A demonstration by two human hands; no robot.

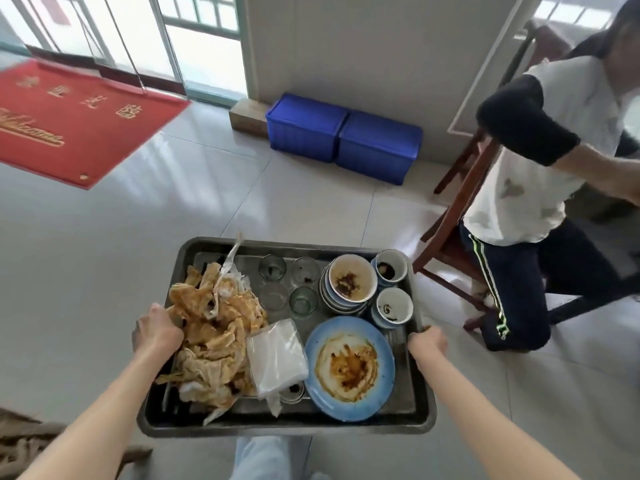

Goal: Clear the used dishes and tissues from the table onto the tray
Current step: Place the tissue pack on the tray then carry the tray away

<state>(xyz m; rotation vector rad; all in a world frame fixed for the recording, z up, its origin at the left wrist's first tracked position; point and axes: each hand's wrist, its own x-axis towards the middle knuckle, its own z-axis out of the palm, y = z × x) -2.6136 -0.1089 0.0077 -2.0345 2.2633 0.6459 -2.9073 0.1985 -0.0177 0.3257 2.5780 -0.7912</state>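
1. Under the heap of orange-stained crumpled tissues (211, 337), we cannot see much of the tray floor; a small dish below the clear plastic tissue packet (275, 355) is mostly hidden.
2. We hold the dark rectangular metal tray (284, 426) by both side rims; our left hand (157, 329) curls over the left rim against the tissues; our right hand (426, 342) clamps the right rim.
3. Four small clear glasses (289, 284), stacked blue-rimmed bowls (349, 284), two small cups (393, 289) and a sauce-smeared blue round plate (349, 367) sit on the tray.
4. Pale glossy floor tiles (86, 258) lie open to the left; a seated person (540, 188) on a wooden chair (453, 220), cut off by the frame, is close on the right.
5. Beyond, a red welcome mat (76, 123) and two blue plastic crates (346, 136) lie by the wall.
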